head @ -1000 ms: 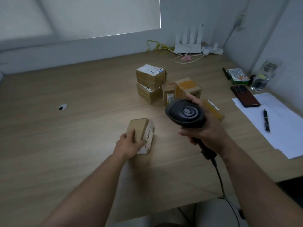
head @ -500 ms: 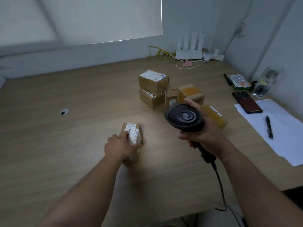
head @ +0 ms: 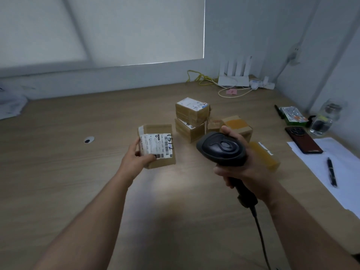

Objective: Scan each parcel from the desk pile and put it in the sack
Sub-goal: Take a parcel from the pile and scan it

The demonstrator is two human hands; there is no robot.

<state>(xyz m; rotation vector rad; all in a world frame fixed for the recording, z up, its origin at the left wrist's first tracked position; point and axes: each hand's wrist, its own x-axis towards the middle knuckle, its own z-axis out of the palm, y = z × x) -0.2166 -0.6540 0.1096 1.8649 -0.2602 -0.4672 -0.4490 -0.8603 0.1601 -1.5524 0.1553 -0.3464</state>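
Parcel (head: 157,147) held over worktop (head: 58,172) in left grip (head: 136,159), fingers clamped on its near-left corner, label (head: 152,143) facing up — scanner (head: 222,149), clamped in right grip (head: 247,169), lies just right of it; barcode (head: 167,146) edge nearer scanner

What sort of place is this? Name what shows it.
Probably a small office used for parcel handling: a white router with cables by the wall, a pile of labelled parcels on the wooden desk, and a barcode scanner in the right hand.
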